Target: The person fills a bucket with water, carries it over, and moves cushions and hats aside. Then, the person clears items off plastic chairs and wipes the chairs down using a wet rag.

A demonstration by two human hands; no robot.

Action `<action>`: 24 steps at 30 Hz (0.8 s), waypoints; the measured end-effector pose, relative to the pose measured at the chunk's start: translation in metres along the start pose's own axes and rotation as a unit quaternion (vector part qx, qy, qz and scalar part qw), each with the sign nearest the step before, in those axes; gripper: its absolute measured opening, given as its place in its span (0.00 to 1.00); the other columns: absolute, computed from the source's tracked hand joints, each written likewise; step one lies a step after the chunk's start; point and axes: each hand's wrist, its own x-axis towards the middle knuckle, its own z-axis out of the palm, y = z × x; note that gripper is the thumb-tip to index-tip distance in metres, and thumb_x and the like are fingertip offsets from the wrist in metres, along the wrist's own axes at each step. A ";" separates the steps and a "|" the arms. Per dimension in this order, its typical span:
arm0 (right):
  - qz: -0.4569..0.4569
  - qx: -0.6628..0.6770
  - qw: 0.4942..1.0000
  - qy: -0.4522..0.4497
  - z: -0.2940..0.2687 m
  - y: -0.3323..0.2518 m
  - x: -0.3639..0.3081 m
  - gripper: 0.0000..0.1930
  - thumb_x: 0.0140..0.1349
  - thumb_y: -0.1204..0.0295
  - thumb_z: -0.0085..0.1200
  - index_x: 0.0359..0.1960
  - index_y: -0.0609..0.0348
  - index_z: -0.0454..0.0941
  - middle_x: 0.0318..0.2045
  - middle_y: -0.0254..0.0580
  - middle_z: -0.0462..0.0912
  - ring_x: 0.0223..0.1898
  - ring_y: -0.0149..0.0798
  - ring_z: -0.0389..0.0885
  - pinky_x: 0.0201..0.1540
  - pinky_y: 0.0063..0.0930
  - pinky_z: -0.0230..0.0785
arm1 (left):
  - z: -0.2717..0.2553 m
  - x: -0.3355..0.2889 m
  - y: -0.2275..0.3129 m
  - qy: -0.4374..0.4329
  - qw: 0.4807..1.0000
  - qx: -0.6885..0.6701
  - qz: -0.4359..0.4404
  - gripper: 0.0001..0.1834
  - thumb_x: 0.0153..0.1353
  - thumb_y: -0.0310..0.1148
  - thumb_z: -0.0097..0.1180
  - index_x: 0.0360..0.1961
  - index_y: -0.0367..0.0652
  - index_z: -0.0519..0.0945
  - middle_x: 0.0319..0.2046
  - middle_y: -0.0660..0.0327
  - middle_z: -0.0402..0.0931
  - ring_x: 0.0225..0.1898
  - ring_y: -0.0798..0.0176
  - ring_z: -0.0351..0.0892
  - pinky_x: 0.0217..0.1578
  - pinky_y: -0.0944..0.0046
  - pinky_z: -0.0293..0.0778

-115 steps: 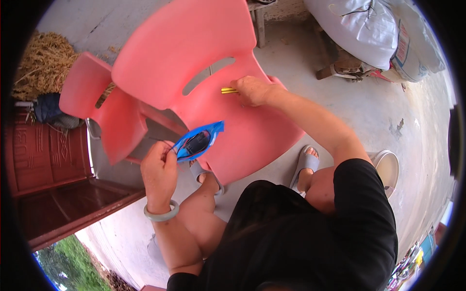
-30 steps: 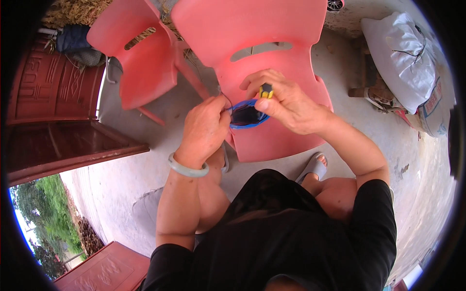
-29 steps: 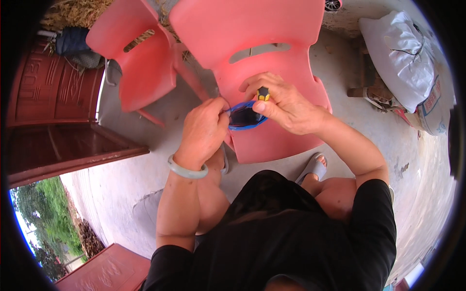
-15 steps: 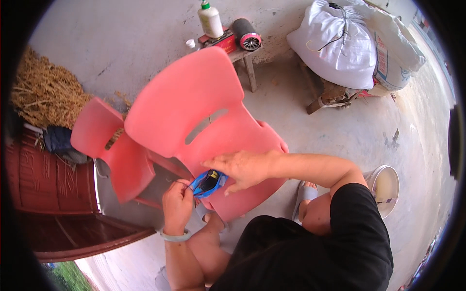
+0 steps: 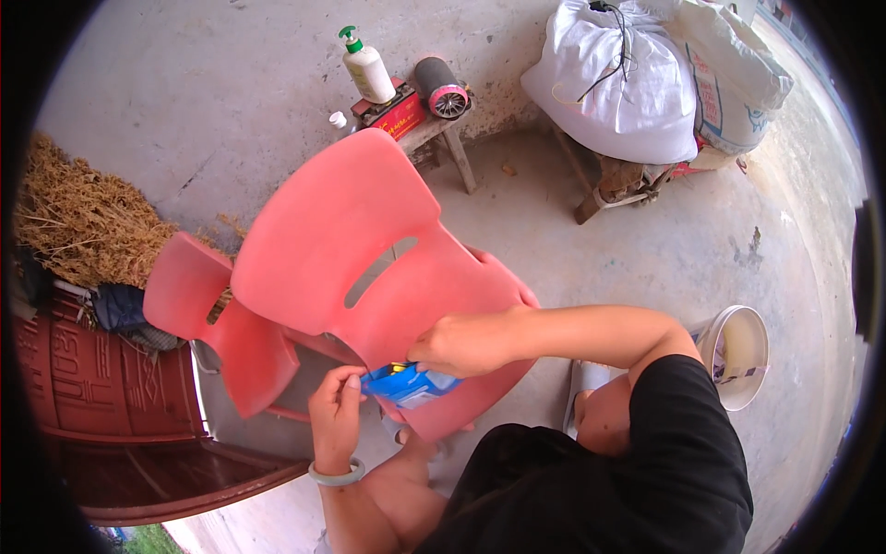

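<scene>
A small blue pouch [image 5: 413, 390] is held over the seat of the larger pink plastic chair [image 5: 443, 295]. Its top gapes, and a bit of something yellow [image 5: 398, 367] shows in the opening. My left hand [image 5: 336, 406], with a pale bangle at the wrist, pinches the pouch's left edge between thumb and fingers. At the opposite end, my right hand [image 5: 469, 347] is closed at the rim, knuckles up. Its fingertips are partly hidden, so whether they also grip something inside cannot be made out.
A smaller pink chair [image 5: 221, 323] stands at the left by dried plants [image 5: 88, 217] and a dark red panel [image 5: 92, 379]. Behind, a wooden stool [image 5: 455, 152] bears a pump bottle [image 5: 369, 74] and a black cylinder [image 5: 438, 88]. White sacks [image 5: 618, 88] and a bucket [image 5: 741, 358] are at the right.
My right hand has gone from spread fingers over the pouch to closed fingers at its rim. The pouch has tipped, showing more of its blue side. The whole view has shifted slightly.
</scene>
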 end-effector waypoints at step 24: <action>0.342 -0.132 0.805 0.466 -0.305 0.215 0.081 0.12 0.52 0.69 0.45 0.34 0.61 0.79 0.27 0.52 0.81 0.26 0.46 0.82 0.39 0.35 0.73 | -0.007 -0.002 0.010 -0.029 0.984 0.144 0.102 0.18 0.47 0.25 0.60 0.42 0.35 0.75 0.39 0.51 0.75 0.36 0.53 0.76 0.36 0.63 0.73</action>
